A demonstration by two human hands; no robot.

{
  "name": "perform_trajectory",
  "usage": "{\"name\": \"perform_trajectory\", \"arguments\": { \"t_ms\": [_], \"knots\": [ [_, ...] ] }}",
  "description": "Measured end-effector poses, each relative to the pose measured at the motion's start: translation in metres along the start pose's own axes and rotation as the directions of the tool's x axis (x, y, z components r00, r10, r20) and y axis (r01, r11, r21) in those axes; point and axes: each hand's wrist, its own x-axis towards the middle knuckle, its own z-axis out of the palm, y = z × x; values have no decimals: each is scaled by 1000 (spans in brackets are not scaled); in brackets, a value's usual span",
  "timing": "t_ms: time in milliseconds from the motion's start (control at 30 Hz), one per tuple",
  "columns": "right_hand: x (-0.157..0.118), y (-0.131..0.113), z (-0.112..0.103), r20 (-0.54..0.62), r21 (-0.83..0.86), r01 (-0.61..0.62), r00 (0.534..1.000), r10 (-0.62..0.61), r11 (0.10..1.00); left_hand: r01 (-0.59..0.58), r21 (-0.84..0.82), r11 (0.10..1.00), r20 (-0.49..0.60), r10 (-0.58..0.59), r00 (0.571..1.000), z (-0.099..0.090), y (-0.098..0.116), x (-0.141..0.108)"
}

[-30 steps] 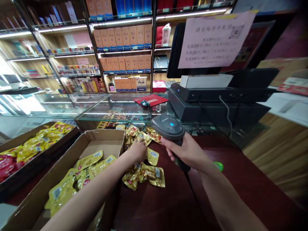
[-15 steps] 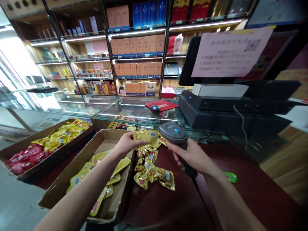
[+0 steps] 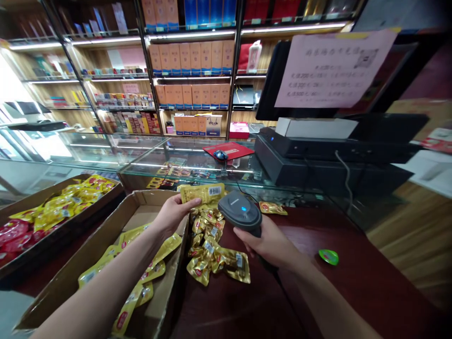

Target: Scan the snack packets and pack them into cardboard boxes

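My left hand pinches the left end of a yellow packet, whose white barcode label faces up. Just right of it, my right hand is wrapped round the handle of a dark grey barcode scanner with a blue light on top. The scanner's head is close to the packet's right end. Below both lies a pile of gold packets on the dark red table. An open cardboard box under my left forearm holds several yellow packets.
A second box with yellow and red packets stands at the left. A green packet and one gold packet lie on the right. Behind are a glass counter, a red mouse mat and a black monitor base.
The scanner's head has dropped lower and tilted a little relative to the packet. The packet has turned slightly, its label still visible. The whole view has shifted.
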Motion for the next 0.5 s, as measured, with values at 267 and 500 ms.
{"name": "perform_trajectory", "arguments": {
  "t_ms": [267, 500],
  "knots": [
    [0, 2, 2, 9, 21, -14, 1000, 14, 1000, -20, 16, 1000, 11, 20, 1000, 4, 2, 0],
    [0, 1, 2, 10, 14, -23, 1000, 23, 1000, -25, 20, 999, -3, 25, 1000, 5, 0, 0]
  ]
}}
